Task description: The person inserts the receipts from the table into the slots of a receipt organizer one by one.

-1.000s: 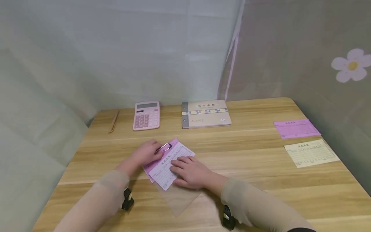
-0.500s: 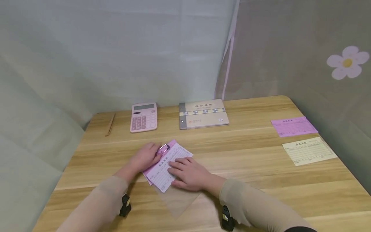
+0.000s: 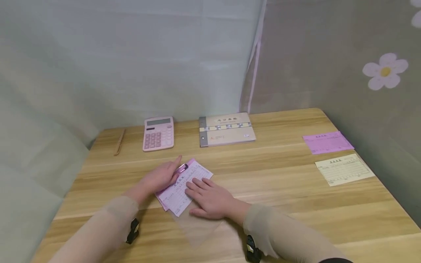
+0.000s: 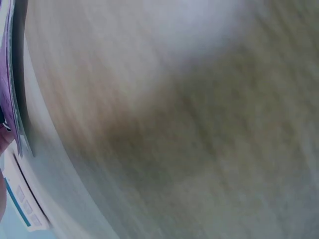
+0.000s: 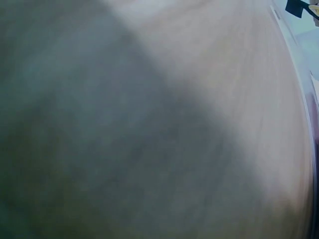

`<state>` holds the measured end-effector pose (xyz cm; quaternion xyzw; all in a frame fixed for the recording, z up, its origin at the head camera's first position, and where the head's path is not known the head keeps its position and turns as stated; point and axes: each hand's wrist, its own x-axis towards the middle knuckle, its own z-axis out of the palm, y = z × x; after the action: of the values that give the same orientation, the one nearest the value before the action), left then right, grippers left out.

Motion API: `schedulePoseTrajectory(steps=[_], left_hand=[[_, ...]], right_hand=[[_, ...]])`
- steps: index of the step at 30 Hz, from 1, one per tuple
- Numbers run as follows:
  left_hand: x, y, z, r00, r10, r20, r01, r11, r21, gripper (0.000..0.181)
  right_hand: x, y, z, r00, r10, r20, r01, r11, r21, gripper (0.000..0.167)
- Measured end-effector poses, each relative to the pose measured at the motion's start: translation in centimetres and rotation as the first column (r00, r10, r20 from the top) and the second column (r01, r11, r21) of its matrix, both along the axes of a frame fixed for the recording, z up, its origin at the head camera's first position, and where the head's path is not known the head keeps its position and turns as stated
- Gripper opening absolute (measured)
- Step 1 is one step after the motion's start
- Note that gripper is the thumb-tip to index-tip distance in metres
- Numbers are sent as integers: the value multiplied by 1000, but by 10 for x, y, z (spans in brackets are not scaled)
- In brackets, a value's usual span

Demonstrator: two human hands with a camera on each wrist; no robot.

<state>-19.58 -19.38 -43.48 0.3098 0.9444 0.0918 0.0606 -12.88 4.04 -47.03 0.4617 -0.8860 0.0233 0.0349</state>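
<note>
A see-through clipboard (image 3: 195,230) lies slanted on the table before me, its metal clip (image 3: 182,168) on the upper left edge. Pink slips (image 3: 162,203) are on it, and a white printed form (image 3: 177,197) covers most of them, its upper left edge close against the clip. My left hand (image 3: 159,178) grips the board's edge at the clip, with the thumb over the papers and one finger pointing away; its other fingers are hidden. With fingers spread and straight, my right hand (image 3: 212,200) rests on the white form. In the left wrist view only a finger (image 4: 4,142) and paper edges (image 4: 10,84) show.
A pink calculator (image 3: 158,134) and a beige account book (image 3: 227,129) stand along the back of the wooden table (image 3: 279,164). A thin brown stick (image 3: 120,142) lies at the back left. One pink form (image 3: 328,143) and one yellow form (image 3: 344,170) lie at the right.
The white form has slid toward the clip, so less pink shows between them. My left hand has shifted and one finger now points away. The right hand has stayed on the form.
</note>
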Motion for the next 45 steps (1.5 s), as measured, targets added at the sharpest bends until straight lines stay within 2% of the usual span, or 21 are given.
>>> schedulePoseTrajectory(steps=[4, 9, 13, 23, 41, 45], left_hand=[[-1, -1, 0, 1000, 5, 8, -5, 999, -36, 63], [-3, -2, -3, 1000, -18, -19, 18, 1000, -21, 61], [-3, -3, -5, 1000, -14, -24, 13, 1000, -20, 59], [-2, -3, -4, 1000, 25, 14, -25, 999, -42, 58], [-4, -2, -5, 1000, 27, 11, -27, 999, -36, 58], [-4, -3, -7, 999, 42, 9, -41, 998, -38, 60]], right_hand=[[1, 0, -1, 999, -1, -49, -1, 999, -42, 65], [1, 1, -1, 993, 28, -112, -35, 998, -58, 63], [0, 1, 0, 995, 43, -93, -47, 998, -34, 66], [0, 0, 0, 996, 43, -79, -45, 999, -17, 67], [0, 0, 0, 998, 33, -50, -34, 999, -21, 68], [0, 2, 1, 1000, 22, -19, -24, 997, -80, 64]])
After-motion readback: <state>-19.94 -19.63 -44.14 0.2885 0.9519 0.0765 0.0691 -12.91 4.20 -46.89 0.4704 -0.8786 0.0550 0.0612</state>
